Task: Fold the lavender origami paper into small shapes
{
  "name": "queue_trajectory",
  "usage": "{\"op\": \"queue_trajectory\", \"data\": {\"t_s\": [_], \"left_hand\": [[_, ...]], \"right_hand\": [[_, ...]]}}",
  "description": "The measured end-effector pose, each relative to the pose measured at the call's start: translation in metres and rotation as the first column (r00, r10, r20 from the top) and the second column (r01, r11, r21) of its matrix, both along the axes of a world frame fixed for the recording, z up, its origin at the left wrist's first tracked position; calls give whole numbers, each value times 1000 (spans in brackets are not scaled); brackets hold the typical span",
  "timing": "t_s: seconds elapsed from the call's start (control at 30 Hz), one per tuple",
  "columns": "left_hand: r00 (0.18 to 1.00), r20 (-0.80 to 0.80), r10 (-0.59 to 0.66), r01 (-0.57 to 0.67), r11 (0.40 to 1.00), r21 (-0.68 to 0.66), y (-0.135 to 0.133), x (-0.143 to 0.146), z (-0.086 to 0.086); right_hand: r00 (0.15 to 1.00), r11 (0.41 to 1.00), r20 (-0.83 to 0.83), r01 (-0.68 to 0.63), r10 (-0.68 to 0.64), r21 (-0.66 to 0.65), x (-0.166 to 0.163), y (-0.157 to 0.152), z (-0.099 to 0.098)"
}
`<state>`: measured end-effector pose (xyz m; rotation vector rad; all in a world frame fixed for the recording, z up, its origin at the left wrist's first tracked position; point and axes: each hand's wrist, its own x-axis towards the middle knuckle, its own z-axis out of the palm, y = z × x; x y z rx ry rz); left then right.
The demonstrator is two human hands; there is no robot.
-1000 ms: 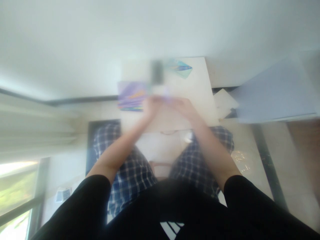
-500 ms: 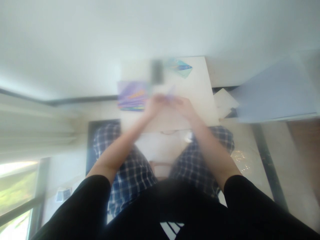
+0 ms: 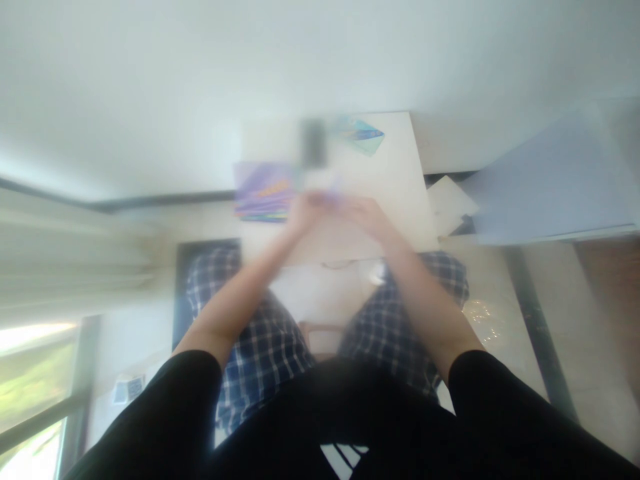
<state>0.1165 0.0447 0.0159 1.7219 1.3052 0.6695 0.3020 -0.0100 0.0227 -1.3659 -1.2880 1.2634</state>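
Note:
Over the white table [image 3: 395, 180], my left hand [image 3: 306, 208] and my right hand [image 3: 363, 209] meet with their fingertips close together. Between them is a thin pale purple piece [image 3: 333, 191] that looks like paper; blur hides its exact shape. Both hands appear closed on it. Just left of my left hand lies a flat purple packet [image 3: 264, 191] with orange markings. Beyond the hands is a blurred dark rectangular object [image 3: 314, 143]. A flat teal and blue packet [image 3: 369, 137] lies at the far side of the table.
A white wall [image 3: 320, 53] rises behind the table. To the right are a white angled piece [image 3: 450, 200] and a large pale grey panel [image 3: 555, 187]. My legs in checked trousers [image 3: 265, 333] flank the table's near side. A curtain [image 3: 70, 247] hangs at the left.
The purple piece's pointed tip, which stuck up between my hands, now looks lower and less distinct. My fingers have shifted slightly; the other objects stay where they were.

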Motion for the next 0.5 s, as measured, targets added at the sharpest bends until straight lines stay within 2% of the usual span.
{"op": "queue_trajectory", "data": {"t_s": [0.13,0.27,0.5], "left_hand": [[1000,-19,-1,1,1000,10,-8,2,7],[1000,12,-1,0,1000,23,-8,3,4],[998,61,-4,4,1000,-1,-2,1,-2]], "right_hand": [[998,999,49,40,-40,10,-1,0,-1],[983,985,65,169,-171,35,-3,-1,0],[971,970,56,235,-232,-65,-3,-5,6]]}}
